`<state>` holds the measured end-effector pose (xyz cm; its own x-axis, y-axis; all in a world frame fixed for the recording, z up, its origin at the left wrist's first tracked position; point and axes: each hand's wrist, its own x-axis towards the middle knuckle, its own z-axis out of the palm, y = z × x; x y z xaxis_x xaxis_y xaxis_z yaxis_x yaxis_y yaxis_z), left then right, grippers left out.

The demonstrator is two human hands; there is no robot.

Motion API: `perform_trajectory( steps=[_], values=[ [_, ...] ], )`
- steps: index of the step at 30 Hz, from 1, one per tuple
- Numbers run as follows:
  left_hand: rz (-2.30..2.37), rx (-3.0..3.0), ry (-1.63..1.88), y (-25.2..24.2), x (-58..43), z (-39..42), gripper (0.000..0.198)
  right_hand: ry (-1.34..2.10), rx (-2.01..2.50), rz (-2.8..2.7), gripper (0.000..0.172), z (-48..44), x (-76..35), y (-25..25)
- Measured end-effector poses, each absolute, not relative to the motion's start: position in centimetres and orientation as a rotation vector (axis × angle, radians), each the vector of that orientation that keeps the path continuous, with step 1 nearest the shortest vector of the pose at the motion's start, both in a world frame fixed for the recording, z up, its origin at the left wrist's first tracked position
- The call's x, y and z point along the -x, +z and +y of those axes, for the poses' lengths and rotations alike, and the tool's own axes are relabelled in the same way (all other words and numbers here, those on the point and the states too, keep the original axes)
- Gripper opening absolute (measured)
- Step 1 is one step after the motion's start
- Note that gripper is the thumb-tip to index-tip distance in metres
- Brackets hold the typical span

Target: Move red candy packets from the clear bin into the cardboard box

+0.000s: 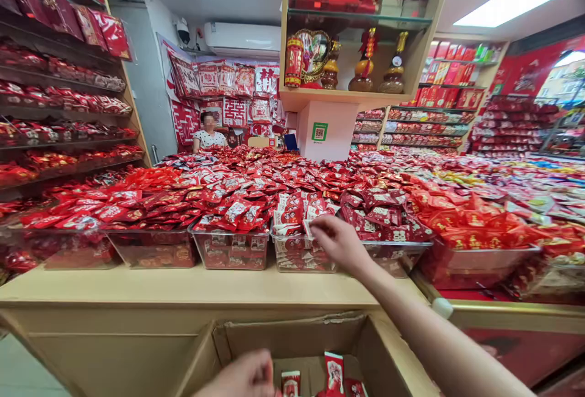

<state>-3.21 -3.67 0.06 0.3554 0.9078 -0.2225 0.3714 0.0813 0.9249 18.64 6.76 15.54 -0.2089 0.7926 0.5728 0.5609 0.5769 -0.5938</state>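
My right hand [340, 243] reaches over the counter to a clear bin [305, 263] of red and white wrapped packets. Its fingers are pinched at the edge of a white and red packet [315, 213] at the top of that bin. Lower down, my left hand [249, 375] is over the open cardboard box [292, 336], blurred, with its fingers curled; whether it holds anything is hidden. Inside the box lie a few red packets, one upright red and white packet [334, 372] and a smaller one [290, 383] beside my left hand.
More clear bins heaped with red packets line the wooden counter [183, 287], with a red-packet bin [484, 257] at the right. A display cabinet [356, 95] stands behind. Stocked shelves [68, 123] rise at the left. A person [209, 135] sits at the back.
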Motion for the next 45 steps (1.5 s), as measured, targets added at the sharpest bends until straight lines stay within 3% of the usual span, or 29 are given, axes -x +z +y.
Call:
perform_trajectory(
  steps=[6,9,15,21,28,32,38,45],
  values=[
    [1.026,-1.154,1.153,5.5,0.5,-0.4,0.02,1.148,1.012,-1.612,0.032,1.0,-15.8,7.5],
    [1.066,-1.115,1.343,5.7,-0.5,0.0,0.019,1.375,0.916,-1.393,0.033,1.2,-15.3,5.5],
    [1.005,-1.061,1.237,3.6,-1.1,-0.6,0.034,1.461,0.928,-1.225,0.037,1.2,-15.1,3.5],
    [1.065,-1.026,1.212,1.5,-0.2,-1.0,0.019,1.498,0.85,-1.294,0.031,0.1,-14.3,1.5],
    [1.055,-1.416,1.016,1.4,0.7,-1.0,0.025,1.235,0.991,-1.666,0.016,-0.8,-14.2,0.7],
    [1.117,-1.429,1.066,1.8,0.5,-1.1,0.018,1.439,0.875,-1.422,0.029,-1.1,-13.0,-1.1],
    [1.143,-1.436,0.992,1.3,0.5,-1.4,0.029,1.493,0.927,-1.371,0.023,-0.7,-12.5,-2.9],
    [1.131,-1.393,1.102,1.3,0.6,-0.9,0.013,1.644,0.831,-1.272,0.034,-0.5,-12.9,-1.8]
  ],
)
